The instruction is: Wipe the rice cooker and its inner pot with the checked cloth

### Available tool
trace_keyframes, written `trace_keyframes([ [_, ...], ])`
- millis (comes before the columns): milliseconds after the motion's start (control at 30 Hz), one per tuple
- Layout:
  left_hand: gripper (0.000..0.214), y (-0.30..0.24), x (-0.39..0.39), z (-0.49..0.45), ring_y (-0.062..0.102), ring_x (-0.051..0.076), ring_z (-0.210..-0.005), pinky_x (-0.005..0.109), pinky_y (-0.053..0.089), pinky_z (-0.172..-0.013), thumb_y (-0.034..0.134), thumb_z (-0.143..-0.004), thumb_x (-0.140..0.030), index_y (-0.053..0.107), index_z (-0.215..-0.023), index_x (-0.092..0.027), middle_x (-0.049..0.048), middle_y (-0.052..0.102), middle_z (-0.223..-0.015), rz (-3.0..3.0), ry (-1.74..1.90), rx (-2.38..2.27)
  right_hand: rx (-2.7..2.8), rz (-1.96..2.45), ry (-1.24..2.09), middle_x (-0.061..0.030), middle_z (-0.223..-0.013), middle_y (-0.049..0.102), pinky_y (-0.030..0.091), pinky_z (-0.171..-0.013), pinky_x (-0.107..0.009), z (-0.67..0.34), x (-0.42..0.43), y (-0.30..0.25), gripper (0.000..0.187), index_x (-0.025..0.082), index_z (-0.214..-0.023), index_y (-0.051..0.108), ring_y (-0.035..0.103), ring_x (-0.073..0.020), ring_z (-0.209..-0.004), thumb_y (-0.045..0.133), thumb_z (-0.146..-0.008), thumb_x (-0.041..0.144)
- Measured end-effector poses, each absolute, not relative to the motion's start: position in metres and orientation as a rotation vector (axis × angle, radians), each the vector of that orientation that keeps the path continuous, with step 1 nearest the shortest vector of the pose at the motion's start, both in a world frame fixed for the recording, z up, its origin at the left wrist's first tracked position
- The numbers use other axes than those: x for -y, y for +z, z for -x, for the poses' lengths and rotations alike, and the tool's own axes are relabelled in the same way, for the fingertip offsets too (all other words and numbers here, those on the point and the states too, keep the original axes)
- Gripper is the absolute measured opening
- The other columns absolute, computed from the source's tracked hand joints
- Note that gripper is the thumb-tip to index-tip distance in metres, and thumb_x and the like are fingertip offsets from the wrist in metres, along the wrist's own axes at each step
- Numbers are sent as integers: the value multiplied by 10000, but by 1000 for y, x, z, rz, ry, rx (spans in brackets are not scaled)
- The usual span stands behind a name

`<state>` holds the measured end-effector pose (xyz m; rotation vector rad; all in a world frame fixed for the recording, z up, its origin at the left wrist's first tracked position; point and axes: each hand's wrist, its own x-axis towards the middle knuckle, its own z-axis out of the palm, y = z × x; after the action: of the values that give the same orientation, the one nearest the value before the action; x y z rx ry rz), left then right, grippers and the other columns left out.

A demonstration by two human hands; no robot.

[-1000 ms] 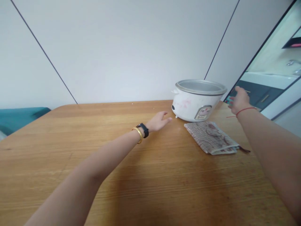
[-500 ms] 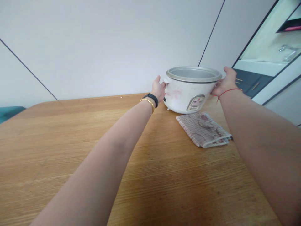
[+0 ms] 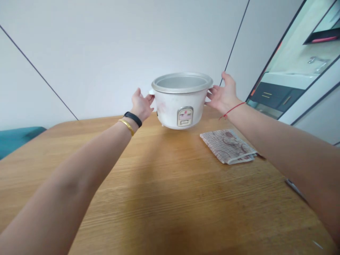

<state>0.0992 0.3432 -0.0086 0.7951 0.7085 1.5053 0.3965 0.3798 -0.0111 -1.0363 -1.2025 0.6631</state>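
Note:
A white rice cooker (image 3: pixel 170 109) without a lid is held up between my hands near the far edge of the wooden table (image 3: pixel 164 198). Its grey metal rim and inside show at the top, and a small control panel faces me. My left hand (image 3: pixel 142 105) grips the handle on its left side, thumb up. On the opposite side, my right hand (image 3: pixel 222 95) has its fingers under the other handle, with the thumb raised. To the right of the cooker lies a folded checked cloth (image 3: pixel 227 145), below my right wrist and apart from the cooker.
Behind the table rises a pale wall (image 3: pixel 119 49) with dark seams. A teal seat (image 3: pixel 20 140) shows past the table's left end. At the right, a doorway reveals a tap (image 3: pixel 318 63) and dark cabinets (image 3: pixel 276 97). A thin object is partly hidden under my right forearm.
Both hands have carried the rice cooker to the left, away from beside the cloth. The cloth has stayed in place on the table.

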Motion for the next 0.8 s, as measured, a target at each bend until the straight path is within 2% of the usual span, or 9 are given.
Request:
trace_keyframes([
  [100, 762, -1, -315, -37, 488, 245, -1339, 605, -2, -1157, 287, -955, -561, -111, -1559, -318, 98, 625, -1330, -772, 1605, -735, 1077, 831, 1122, -85, -1129, 648, 449, -866, -492, -332, -357, -11, 549, 230, -1052, 607, 564, -269, -1092, 437, -822, 699],
  [267, 767, -6, -272, 74, 532, 257, -1264, 645, 176, -1115, 278, -967, -516, -174, -1546, -294, 123, 595, -1318, -730, 1787, -776, 898, 615, 1443, -13, -1018, 667, 423, -897, -455, -206, -321, -17, 305, 246, -943, 572, 540, -234, -1062, 491, -851, 526],
  [500, 821, -18, -233, 202, 466, 291, -1303, 648, 225, -1081, 257, -939, -561, -185, -1542, -224, 152, 479, -1424, -672, 1908, -865, 837, 506, 1668, 22, -997, 680, 417, -759, -310, -65, -301, -40, 148, 234, -858, 575, 545, -174, -994, 524, -871, 372],
  [633, 829, -26, -231, 246, 479, 304, -1283, 638, 257, -1061, 259, -924, -598, -130, -1556, -227, 163, 456, -1434, -666, 1927, -914, 865, 503, 1686, 32, -943, 681, 416, -715, -293, -21, -304, -51, 142, 235, -810, 563, 552, -175, -955, 589, -828, 373],
  [800, 840, -37, -239, 272, 490, 319, -1264, 657, 276, -1032, 235, -919, -622, -168, -1546, -235, 166, 457, -1437, -660, 1940, -948, 831, 542, 1695, 35, -911, 679, 408, -755, -297, 5, -312, -62, 107, 234, -812, 547, 554, -168, -962, 562, -840, 336],
])
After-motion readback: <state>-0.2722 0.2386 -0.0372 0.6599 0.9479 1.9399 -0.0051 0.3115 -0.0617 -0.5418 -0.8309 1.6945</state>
